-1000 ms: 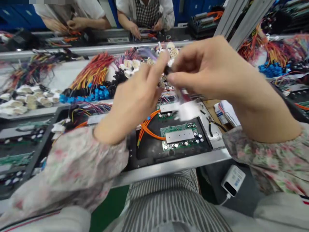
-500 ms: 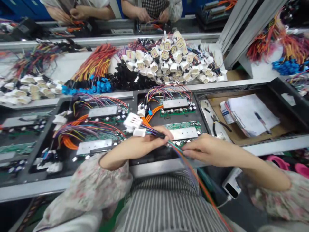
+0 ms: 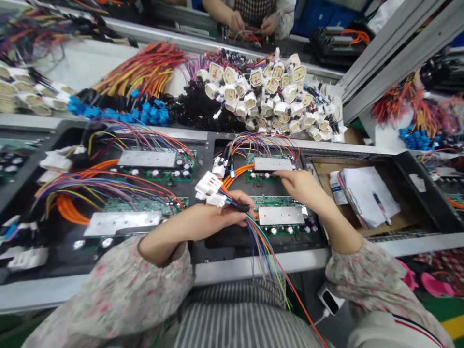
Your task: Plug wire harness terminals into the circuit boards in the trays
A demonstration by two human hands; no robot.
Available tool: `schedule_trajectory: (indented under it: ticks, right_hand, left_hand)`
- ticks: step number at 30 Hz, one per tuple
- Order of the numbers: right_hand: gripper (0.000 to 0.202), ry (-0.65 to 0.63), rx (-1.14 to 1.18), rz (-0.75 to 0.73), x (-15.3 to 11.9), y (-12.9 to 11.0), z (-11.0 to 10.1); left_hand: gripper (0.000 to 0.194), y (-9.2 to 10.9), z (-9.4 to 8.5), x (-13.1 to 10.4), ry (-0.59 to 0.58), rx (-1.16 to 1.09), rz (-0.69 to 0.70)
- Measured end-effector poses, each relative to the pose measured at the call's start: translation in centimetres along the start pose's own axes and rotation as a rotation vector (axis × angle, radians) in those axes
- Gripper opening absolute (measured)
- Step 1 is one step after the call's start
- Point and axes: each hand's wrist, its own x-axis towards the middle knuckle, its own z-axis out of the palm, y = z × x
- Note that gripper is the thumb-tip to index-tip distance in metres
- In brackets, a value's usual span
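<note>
My left hand point(image 3: 226, 215) is closed around a wire harness point(image 3: 243, 208) just below its white plastic connectors point(image 3: 209, 187). Loose coloured wires point(image 3: 268, 251) hang from the grip over the bench edge toward the striped apron. Away from the harness, my right hand point(image 3: 302, 187) is closed, its fingertips at the front edge of the upper circuit board point(image 3: 273, 166); whatever they may hold is too small to make out. Between the hands and the bench edge lies a lower circuit board point(image 3: 282, 216) with a silver metal plate, in the same black tray point(image 3: 232, 244).
Left of me, another tray holds wired boards point(image 3: 147, 159). Behind are piles of white connectors point(image 3: 271, 92), black parts point(image 3: 203, 108) and blue-ended orange wires point(image 3: 141, 72). At right, a compartment holds a clipboard point(image 3: 369, 193) and a bottle point(image 3: 337, 188). A co-worker's hands point(image 3: 253, 23) work opposite.
My right hand has left the hanging wires and moved up and forward to the upper board. My left hand keeps the harness. The wires now fan out loosely, and the camera view has shifted.
</note>
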Motion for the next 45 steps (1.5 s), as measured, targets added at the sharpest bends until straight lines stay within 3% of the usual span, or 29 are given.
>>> schedule_trajectory:
  ticks: [4,6,9,12,19,21,24,26,28,39,45]
  right_hand:
    - [0.037,0.081,0.422,0.007,-1.5,-0.5,-1.8]
    - [0.032,-0.024,0.658,-0.047,-2.4,-1.3,-2.3]
    - [0.026,-0.263,0.805,-0.178,-3.2,-2.6,-2.2]
    - [0.023,-0.331,0.795,-0.223,-3.4,-3.2,-1.4]
    - [0.029,-0.282,0.731,-0.266,-3.3,-2.5,-1.1]
    - [0.026,-0.207,0.603,-0.264,-3.3,-2.1,-1.3]
    - [0.020,0.027,0.390,-0.152,-3.2,-1.2,-1.4]
    - [0.017,0.158,0.405,-0.054,-3.2,-0.8,-1.2]
    - [0.012,0.208,0.513,-0.006,-3.1,-0.8,-0.8]
    - [0.009,0.243,0.521,-0.063,-2.6,-0.8,0.9]
    - [0.010,0.223,0.486,-0.087,-2.5,-0.8,1.2]
  left_hand:
    - [0.015,0.3,0.7,0.5,0.148,-0.334,-0.007]
    - [0.018,0.4,0.8,0.8,0.224,-0.417,-0.012]
    - [0.022,0.2,0.9,0.9,0.298,-0.446,-0.024]
    - [0.025,-0.1,0.9,0.9,0.333,-0.431,-0.033]
    - [0.024,0.3,0.8,0.8,0.295,-0.328,-0.057]
    - [0.021,0.6,0.7,0.7,0.291,-0.284,-0.062]
    - [0.015,0.9,0.6,0.3,0.302,-0.329,-0.034]
    - [0.014,0.9,0.7,0.1,0.331,-0.427,0.018]
    - [0.016,0.7,0.8,0.1,0.367,-0.517,0.059]
    - [0.025,0.1,1.3,0.7,0.462,-0.567,0.023]
    - [0.026,-0.1,1.2,0.8,0.418,-0.559,0.028]
